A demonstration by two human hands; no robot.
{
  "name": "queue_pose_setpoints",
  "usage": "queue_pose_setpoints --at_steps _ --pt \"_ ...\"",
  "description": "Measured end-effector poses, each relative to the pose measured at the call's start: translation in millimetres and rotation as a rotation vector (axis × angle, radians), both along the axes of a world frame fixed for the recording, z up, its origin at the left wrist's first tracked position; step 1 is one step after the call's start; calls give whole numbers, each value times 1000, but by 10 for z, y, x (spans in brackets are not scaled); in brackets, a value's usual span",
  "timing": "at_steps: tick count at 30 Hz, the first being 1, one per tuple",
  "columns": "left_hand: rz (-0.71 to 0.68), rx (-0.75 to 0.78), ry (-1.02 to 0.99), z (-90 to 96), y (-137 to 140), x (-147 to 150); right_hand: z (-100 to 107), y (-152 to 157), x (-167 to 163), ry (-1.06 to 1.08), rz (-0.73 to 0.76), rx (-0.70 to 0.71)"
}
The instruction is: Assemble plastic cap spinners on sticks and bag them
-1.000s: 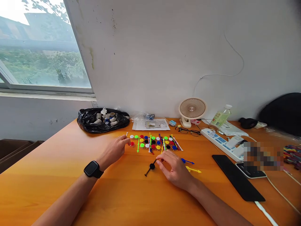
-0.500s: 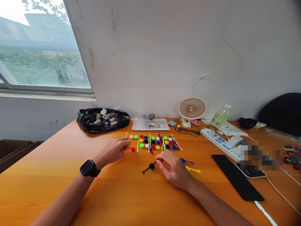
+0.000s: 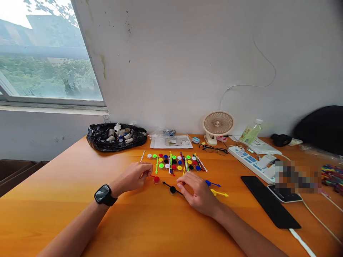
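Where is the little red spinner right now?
The red spinner lies on the orange table, just in front of the left hand, left of the black spinner and nearer than the coloured rows.

1. The counter (image 3: 66, 185) under both hands was orange wood-look laminate, smooth, with a soft sheen.
2. The black spinner piece (image 3: 173, 190) just left of the right hand (image 3: 199, 194) looked like glossy moulded plastic.
3. The red piece (image 3: 156, 180) just right of the left hand (image 3: 134, 176) was shiny plastic too.
4. The coloured discs and sticks (image 3: 175, 162) beyond both hands were bright, smooth plastic.
5. The watch (image 3: 103, 194) behind the left hand had a glassy face and a matt black strap.
6. The bag (image 3: 116, 137), far beyond the left hand, was crinkled, glossy black plastic film.
7. The black pad (image 3: 270, 205), right of the right hand, looked matt.
8. The wall (image 3: 187, 64) was matt painted plaster, stained.
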State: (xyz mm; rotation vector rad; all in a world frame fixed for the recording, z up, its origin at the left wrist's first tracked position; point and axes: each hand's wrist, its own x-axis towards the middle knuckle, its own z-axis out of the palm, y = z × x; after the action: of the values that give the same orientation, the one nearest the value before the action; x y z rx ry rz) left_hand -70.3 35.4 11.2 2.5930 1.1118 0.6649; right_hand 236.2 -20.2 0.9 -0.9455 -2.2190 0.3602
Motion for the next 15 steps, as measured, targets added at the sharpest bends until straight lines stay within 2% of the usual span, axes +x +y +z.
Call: queue_pose_setpoints --at_steps 15 --pt "-45 -77 -30 -12 -95 140 19 -20 2 -68 37 -24"
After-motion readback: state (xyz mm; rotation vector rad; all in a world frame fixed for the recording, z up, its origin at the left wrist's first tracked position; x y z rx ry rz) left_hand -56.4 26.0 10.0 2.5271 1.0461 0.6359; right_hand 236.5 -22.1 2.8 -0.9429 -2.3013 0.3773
